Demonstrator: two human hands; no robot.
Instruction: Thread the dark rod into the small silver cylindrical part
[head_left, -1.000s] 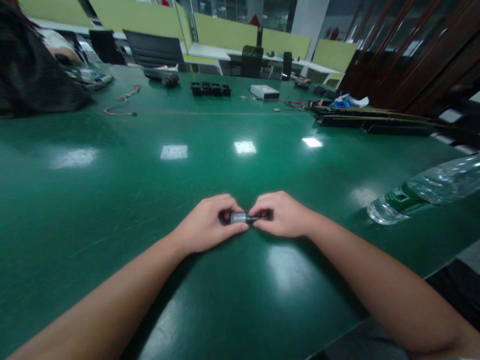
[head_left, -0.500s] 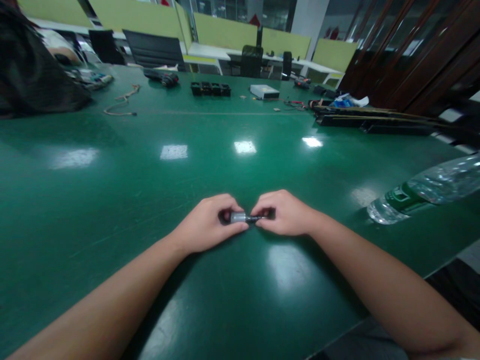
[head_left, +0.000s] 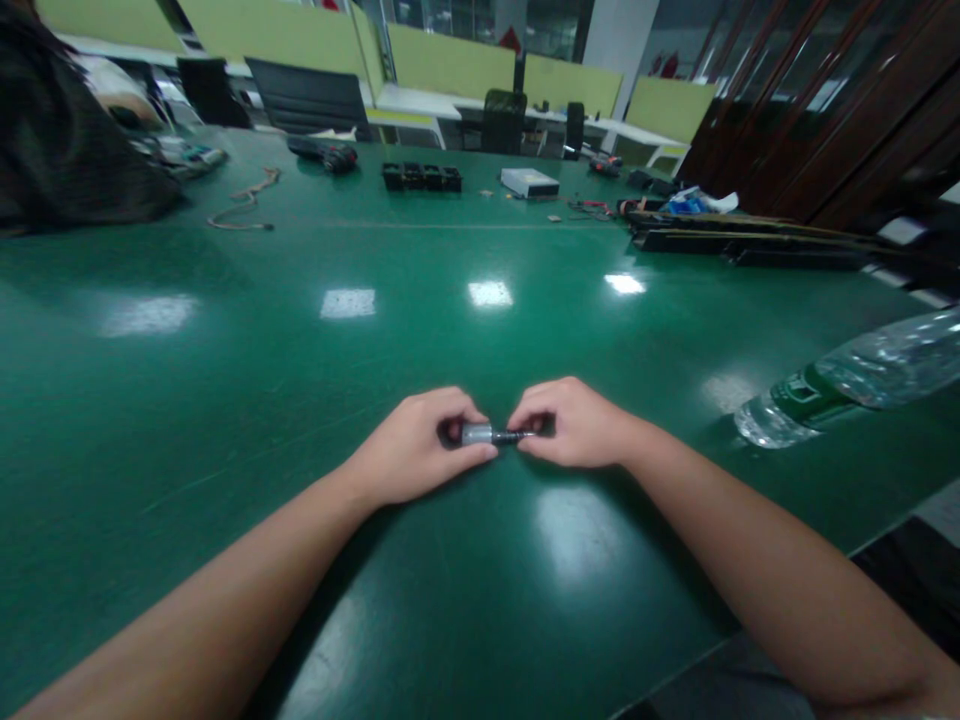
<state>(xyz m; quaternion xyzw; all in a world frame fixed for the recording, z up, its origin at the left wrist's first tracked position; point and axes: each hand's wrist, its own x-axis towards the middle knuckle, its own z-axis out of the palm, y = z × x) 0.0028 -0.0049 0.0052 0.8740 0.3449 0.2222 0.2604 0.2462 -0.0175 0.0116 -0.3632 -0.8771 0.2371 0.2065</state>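
In the head view, we clamp the fingers of our left hand [head_left: 415,447] on a small grey cylinder [head_left: 477,434], on or just above the green table [head_left: 420,340]. Our right hand [head_left: 581,425] curls its fingers about the cylinder's dark rod [head_left: 502,437], though we cannot tell whether they pinch it.

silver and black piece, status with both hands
Left hand gripping silver and black piece; right hand at dark end, grip unclear; bottle off right, out of the way.

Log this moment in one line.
left hand grip: on rod, grey end | right hand grip: at dark end, contact unclear | bottle: right of both hands
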